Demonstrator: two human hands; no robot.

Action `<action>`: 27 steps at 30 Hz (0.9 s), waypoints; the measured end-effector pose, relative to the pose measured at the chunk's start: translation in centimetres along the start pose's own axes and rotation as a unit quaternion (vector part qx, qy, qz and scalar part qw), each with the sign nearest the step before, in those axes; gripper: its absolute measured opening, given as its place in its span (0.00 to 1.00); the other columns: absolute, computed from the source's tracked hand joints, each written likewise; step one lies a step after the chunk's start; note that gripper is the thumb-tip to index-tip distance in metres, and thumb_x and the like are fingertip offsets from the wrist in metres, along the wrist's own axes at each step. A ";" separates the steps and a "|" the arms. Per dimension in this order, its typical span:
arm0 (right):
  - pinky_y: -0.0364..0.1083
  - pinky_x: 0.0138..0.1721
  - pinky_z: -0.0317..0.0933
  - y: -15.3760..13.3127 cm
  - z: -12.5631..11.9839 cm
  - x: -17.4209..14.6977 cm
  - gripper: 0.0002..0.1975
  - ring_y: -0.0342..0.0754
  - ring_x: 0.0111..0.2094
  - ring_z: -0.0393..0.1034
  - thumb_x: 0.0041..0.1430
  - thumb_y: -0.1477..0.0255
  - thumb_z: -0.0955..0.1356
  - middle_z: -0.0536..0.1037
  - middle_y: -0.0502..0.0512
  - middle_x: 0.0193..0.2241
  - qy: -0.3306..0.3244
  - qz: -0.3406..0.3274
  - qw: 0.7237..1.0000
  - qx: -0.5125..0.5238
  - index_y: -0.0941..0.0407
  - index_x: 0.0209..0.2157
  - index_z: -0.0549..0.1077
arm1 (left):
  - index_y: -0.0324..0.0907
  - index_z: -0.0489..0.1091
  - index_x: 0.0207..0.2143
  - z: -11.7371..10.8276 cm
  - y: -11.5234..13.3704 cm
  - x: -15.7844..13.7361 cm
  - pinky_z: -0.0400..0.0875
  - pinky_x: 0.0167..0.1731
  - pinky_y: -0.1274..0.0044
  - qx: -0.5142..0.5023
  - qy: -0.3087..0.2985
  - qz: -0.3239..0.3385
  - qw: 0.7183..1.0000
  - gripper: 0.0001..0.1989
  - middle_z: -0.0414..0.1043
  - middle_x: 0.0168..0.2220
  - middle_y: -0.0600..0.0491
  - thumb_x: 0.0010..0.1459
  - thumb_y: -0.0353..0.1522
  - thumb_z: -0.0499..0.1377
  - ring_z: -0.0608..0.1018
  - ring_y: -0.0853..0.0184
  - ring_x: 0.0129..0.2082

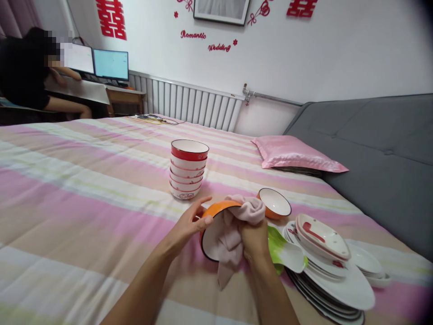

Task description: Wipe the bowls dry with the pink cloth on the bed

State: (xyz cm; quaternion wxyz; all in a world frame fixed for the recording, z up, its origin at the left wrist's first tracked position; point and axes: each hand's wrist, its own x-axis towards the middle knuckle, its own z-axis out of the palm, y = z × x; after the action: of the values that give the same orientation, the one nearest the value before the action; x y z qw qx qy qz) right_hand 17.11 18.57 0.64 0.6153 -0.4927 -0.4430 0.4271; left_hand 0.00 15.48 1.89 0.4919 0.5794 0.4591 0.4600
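Note:
My left hand grips the left side of an orange bowl with a white inside and dark rim, tilted on its side above the bed. A pale pink cloth hangs over the rim and into the bowl. My right hand is closed on that cloth at the bowl's right edge. Beyond my hands, a stack of several white and red bowls stands upright. Another orange bowl rests on the bed to the right, beside a green and white leaf-shaped dish.
Several stacked plates and oval dishes lie at right, with small white dishes beside them. A pink pillow lies near the grey headboard. Cables lie at the bed's far edge. A person sits by monitors.

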 end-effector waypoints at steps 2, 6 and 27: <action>0.44 0.25 0.67 0.2 0.2 0.1 0.14 0.51 0.28 0.73 0.34 0.75 0.72 0.80 0.53 0.28 0.042 0.059 0.995 0.076 0.59 0.30 0.75 | 0.42 0.54 0.60 0.1 0.0 0.0 0.64 0.44 0.65 -0.032 0.002 0.009 0.999 0.47 0.67 0.45 0.45 0.41 0.55 0.60 0.70 0.53 0.45; 0.46 0.25 0.69 0.6 0.4 0.2 0.15 0.51 0.26 0.74 0.29 0.77 0.74 0.80 0.51 0.24 0.085 0.125 0.974 0.168 0.56 0.26 0.73 | 0.43 0.48 0.62 0.8 0.5 -0.4 0.61 0.51 0.63 -0.061 -0.046 0.022 0.997 0.52 0.60 0.56 0.41 0.39 0.48 0.67 0.67 0.52 0.52; 0.50 0.31 0.71 0.3 1.1 -0.3 0.17 0.54 0.31 0.76 0.34 0.73 0.75 0.81 0.53 0.30 0.039 0.148 0.967 0.203 0.56 0.31 0.72 | 0.39 0.60 0.56 2.5 0.7 -0.4 0.67 0.48 0.70 -0.023 -0.013 0.155 0.988 0.37 0.68 0.52 0.46 0.44 0.37 0.66 0.71 0.55 0.50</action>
State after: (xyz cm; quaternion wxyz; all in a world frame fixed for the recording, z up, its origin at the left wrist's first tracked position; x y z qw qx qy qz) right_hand 15.98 18.62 0.43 0.6487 -0.4341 -0.2453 0.5750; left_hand 2.43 14.69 2.30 0.4336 0.6382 0.3470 0.5332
